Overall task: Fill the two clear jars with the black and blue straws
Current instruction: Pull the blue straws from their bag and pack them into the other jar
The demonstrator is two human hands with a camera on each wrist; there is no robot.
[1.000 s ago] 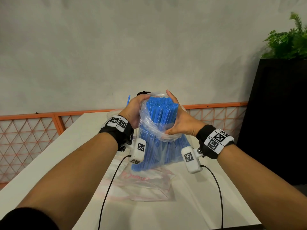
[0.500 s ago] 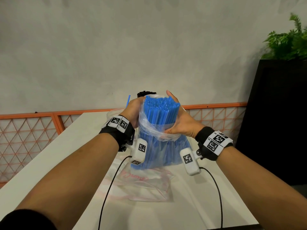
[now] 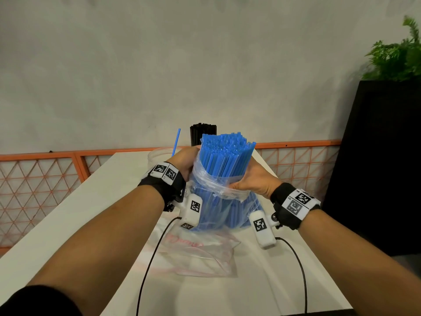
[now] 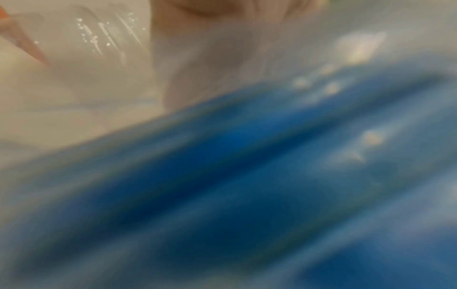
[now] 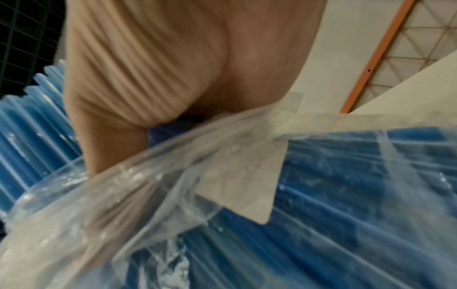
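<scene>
A thick bundle of blue straws (image 3: pixel 224 156) stands upright over the white table (image 3: pixel 95 201), its tops bare above a clear plastic bag (image 3: pixel 216 190) bunched round its middle. My left hand (image 3: pixel 184 164) grips the bundle and bag from the left, my right hand (image 3: pixel 252 181) from the right. Both wrist views show blue straws (image 5: pixel 346 185) behind crinkled plastic, blurred on the left (image 4: pixel 247 176). Behind the hands stands a clear jar (image 3: pixel 159 157) with one blue straw (image 3: pixel 175 142) in it. A bunch of black straws (image 3: pixel 203 134) rises beside it, its jar hidden.
An empty clear zip bag (image 3: pixel 200 256) lies flat on the table in front of the bundle. An orange lattice fence (image 3: pixel 41 176) runs behind the table. A black cabinet (image 3: pixel 382 167) with a green plant (image 3: pixel 396 55) stands to the right.
The plastic bag has slid down the bundle, baring more of the blue straw tops. Both hands keep their grip on either side.
</scene>
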